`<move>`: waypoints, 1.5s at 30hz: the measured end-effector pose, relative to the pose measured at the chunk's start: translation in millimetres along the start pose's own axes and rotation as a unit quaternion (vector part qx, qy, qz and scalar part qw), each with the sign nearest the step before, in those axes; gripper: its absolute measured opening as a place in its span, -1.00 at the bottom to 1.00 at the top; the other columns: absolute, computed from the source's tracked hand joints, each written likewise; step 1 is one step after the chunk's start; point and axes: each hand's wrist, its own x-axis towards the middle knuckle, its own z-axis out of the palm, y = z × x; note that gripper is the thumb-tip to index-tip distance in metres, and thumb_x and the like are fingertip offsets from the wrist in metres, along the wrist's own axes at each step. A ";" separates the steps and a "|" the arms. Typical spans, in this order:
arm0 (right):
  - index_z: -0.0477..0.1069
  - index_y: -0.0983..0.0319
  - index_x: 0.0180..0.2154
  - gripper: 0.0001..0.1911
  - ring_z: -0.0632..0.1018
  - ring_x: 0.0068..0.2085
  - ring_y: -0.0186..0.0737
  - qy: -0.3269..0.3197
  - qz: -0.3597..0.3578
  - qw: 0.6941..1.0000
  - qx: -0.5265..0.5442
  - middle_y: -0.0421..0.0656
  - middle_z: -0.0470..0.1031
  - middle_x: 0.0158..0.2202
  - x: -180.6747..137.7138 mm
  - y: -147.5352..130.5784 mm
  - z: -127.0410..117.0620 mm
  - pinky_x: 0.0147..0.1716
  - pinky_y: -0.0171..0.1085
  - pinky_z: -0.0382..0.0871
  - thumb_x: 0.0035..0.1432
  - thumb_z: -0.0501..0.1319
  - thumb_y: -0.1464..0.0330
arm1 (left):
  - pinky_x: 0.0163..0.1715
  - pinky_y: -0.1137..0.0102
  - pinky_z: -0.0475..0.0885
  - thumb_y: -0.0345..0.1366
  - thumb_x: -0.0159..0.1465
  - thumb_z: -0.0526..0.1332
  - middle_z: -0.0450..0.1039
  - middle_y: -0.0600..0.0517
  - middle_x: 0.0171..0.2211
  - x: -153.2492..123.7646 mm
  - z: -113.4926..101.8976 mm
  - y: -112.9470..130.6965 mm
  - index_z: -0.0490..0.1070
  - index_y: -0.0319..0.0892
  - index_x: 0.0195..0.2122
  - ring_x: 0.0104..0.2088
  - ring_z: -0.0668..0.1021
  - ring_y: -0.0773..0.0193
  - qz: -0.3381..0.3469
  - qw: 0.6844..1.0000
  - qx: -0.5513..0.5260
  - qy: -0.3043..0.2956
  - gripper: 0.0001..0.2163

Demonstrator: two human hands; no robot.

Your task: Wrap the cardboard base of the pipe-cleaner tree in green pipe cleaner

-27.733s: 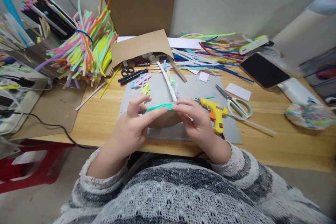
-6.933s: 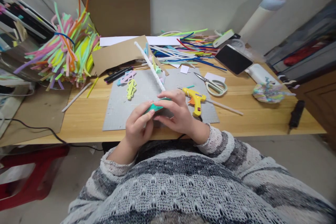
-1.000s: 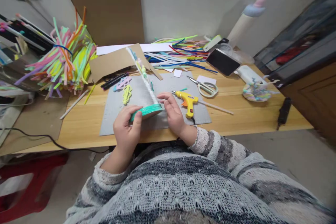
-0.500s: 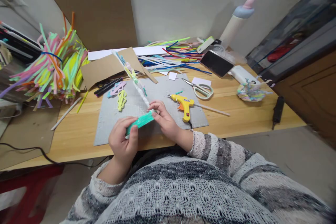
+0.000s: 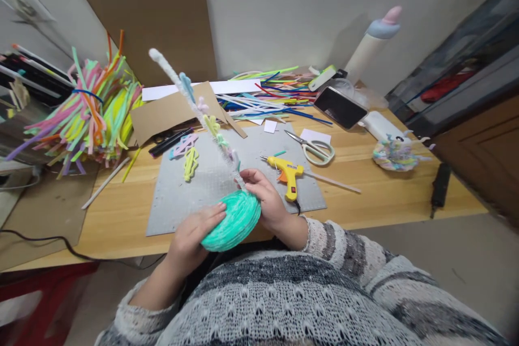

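Both my hands hold up a craft piece over the table's near edge: a round teal disc (image 5: 234,220) of coiled pipe cleaner, its face tilted towards me. A long white fuzzy stem (image 5: 190,100) rises from it up and to the left, with small pastel shapes along it. My left hand (image 5: 190,235) cups the disc's left rim, fingers closed on it. My right hand (image 5: 265,200) grips the disc's upper right edge at the stem's foot.
A grey cutting mat (image 5: 211,184) lies on the wooden table (image 5: 385,194). On it lie a yellow glue gun (image 5: 286,174), scissors (image 5: 314,147) and small pastel pieces (image 5: 190,162). Bundled pipe cleaners (image 5: 85,111) stand left, loose ones (image 5: 271,89) at the back, a phone (image 5: 339,108) right.
The disc has tipped up from edge-on to face me and come lower and nearer. The stem has swung up and leftward. My left hand moved under the disc's rim.
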 end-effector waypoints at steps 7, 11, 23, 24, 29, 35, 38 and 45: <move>0.40 0.10 -0.18 -0.78 0.38 0.12 -0.17 0.068 -0.124 0.986 -0.091 -0.15 0.40 0.00 -5.9 -20.6 -16.5 0.17 -0.08 0.19 0.09 0.18 0.39 | 0.15 0.11 0.40 -0.56 0.26 0.08 0.30 -0.20 0.20 50.2 -33.7 -37.2 0.04 -0.20 0.32 0.21 0.39 0.08 0.106 0.980 0.136 -0.101 -0.41; 0.38 0.13 -0.26 -0.84 0.40 0.10 -0.16 0.068 -0.128 0.968 -0.204 -0.14 0.41 -0.04 -5.3 -43.7 -27.7 0.14 -0.06 0.21 0.05 0.17 0.43 | 0.08 0.17 0.48 -0.57 0.29 0.02 0.35 -0.20 0.17 74.5 -28.7 -63.1 -0.02 -0.21 0.34 0.16 0.44 0.13 0.147 0.964 0.160 -0.151 -0.42; 0.39 0.21 -0.29 -0.92 0.41 -0.16 -0.02 0.115 -0.164 0.663 -0.722 -0.02 0.40 -0.21 0.6 -77.8 -48.2 -0.15 -0.06 0.26 0.11 0.18 0.39 | 0.07 0.06 0.46 -0.60 0.22 0.00 0.35 -0.20 0.17 72.2 25.3 -50.6 0.24 -0.18 0.22 0.14 0.46 0.07 0.096 0.974 0.158 -0.128 -0.47; 0.38 0.21 -0.30 -0.92 0.41 -0.22 -0.06 0.134 -0.147 0.651 -0.733 -0.03 0.39 -0.24 -5.4 -79.1 -49.8 -0.24 -0.12 0.26 0.13 0.16 0.36 | 0.07 0.04 0.45 -0.59 0.23 0.01 0.34 -0.19 0.17 72.9 28.6 -50.4 0.24 -0.17 0.22 0.15 0.46 0.06 0.091 0.975 0.155 -0.133 -0.48; 0.33 0.23 -0.19 -0.77 0.40 -0.38 -0.14 0.173 -0.016 0.621 -0.764 0.01 0.41 -0.22 -34.0 -71.9 -66.6 -0.46 -0.24 0.10 0.14 0.16 0.24 | 0.11 -0.05 0.37 -0.36 0.29 0.17 0.28 -0.18 0.22 74.8 34.8 -50.6 0.23 -0.13 0.23 0.17 0.42 -0.04 0.066 0.971 0.163 -0.163 -0.54; 0.26 0.17 -0.18 -0.74 0.43 -0.43 -0.15 0.216 -0.010 0.683 -0.698 -0.13 0.46 -0.37 -34.8 -58.7 -88.5 -0.46 -0.26 0.14 0.02 0.17 0.33 | 0.20 -0.02 0.24 -0.23 0.30 0.18 0.20 -0.14 0.27 72.4 37.3 -50.5 0.19 -0.12 0.25 0.24 0.32 -0.03 0.054 0.965 0.174 -0.191 -0.51; 0.22 0.14 -0.32 -0.81 0.42 -0.42 -0.21 0.246 -0.095 0.743 -0.615 -0.22 0.40 -0.42 -40.8 -54.0 -93.0 -0.42 -0.26 0.21 -0.03 0.18 0.36 | 0.23 -0.01 0.18 -0.20 0.32 0.15 0.16 -0.12 0.30 72.2 39.8 -52.2 0.15 -0.11 0.27 0.28 0.26 -0.01 0.044 0.963 0.161 -0.212 -0.51; 0.12 0.12 -0.44 -0.84 0.19 -0.53 -0.32 0.200 -0.326 0.799 -0.463 -0.32 0.10 -0.53 -84.3 -34.1 -66.0 -0.53 -0.28 0.10 0.07 0.14 0.40 | 0.27 -0.07 0.10 -0.17 0.32 0.13 0.18 -0.17 0.28 61.2 27.8 -5.8 0.25 -0.19 0.19 0.29 0.24 0.00 -0.031 0.985 0.027 -0.165 -0.56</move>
